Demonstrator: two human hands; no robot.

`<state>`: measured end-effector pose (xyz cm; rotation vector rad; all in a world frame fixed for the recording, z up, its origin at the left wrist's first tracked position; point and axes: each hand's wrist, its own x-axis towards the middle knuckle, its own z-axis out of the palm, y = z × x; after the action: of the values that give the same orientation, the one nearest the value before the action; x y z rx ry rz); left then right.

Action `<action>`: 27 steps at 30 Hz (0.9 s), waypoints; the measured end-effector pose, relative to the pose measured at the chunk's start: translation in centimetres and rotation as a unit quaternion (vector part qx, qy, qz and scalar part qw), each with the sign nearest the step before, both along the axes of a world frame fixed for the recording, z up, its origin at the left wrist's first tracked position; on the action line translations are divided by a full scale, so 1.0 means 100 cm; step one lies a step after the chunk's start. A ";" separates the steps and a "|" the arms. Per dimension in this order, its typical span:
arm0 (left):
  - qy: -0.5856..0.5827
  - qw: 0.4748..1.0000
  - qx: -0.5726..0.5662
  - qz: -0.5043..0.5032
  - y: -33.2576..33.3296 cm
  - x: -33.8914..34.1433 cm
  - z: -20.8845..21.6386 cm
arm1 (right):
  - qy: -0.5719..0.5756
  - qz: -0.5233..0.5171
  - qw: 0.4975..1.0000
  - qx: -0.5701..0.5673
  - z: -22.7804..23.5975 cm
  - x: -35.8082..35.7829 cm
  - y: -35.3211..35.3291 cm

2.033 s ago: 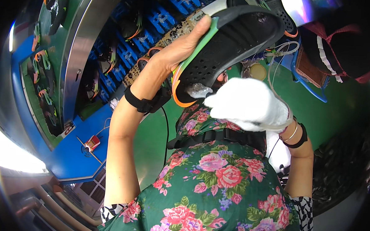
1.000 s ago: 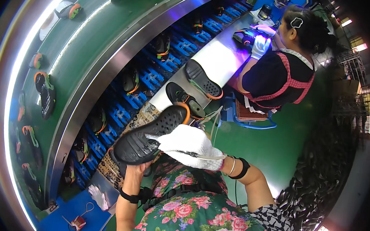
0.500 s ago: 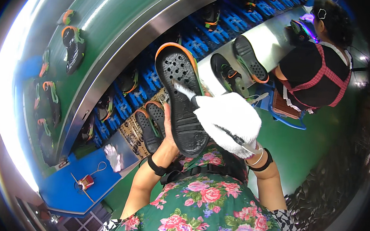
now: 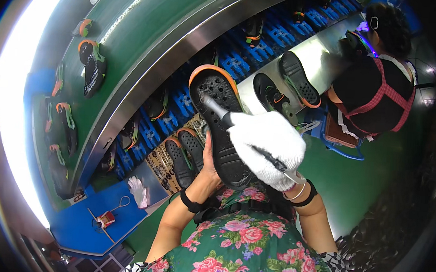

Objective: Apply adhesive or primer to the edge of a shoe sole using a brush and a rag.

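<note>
A black shoe sole (image 4: 223, 146) with round holes and an orange toe rim is held up in front of me, its underside toward me. My bare left hand (image 4: 210, 162) grips it by the left edge, its fingers mostly hidden behind the sole. In a white knit glove, my right hand (image 4: 269, 143) is closed around a slim brush (image 4: 218, 108), its handle sticking out past the palm. The blurred pale tip of the brush meets the holed toe area. Two similar shoes (image 4: 179, 162) lie beside my left wrist.
Blue racks (image 4: 235, 63) bearing shoes run behind a curved metal edge (image 4: 184, 33). More shoes (image 4: 91, 68) lie on the green surface at left. A blue table (image 4: 92, 228) holds a pale glove (image 4: 137, 192) and a red box (image 4: 107, 219). A co-worker (image 4: 371, 90) sits at right.
The shoe has dropped slightly and shifted a little right, with my left hand on it. The brush tip stays on the toe area. The surroundings have shifted a little in view.
</note>
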<state>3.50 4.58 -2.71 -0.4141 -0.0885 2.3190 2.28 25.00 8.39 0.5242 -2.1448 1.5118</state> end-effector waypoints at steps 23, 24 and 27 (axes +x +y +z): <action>0.201 0.968 -0.150 0.001 0.027 -0.035 0.015 | 0.008 -0.042 0.998 0.039 -0.019 0.024 -0.022; 0.199 0.973 -0.112 0.017 0.029 -0.038 0.015 | 0.006 -0.042 0.998 0.035 -0.020 0.024 -0.022; 0.126 0.984 -0.119 0.043 0.033 -0.040 0.022 | -0.016 0.016 0.998 -0.066 -0.022 0.025 -0.012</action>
<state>-0.52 7.84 -0.53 -0.2337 0.3030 2.4555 4.74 23.83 6.16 0.4934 -2.0525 1.6762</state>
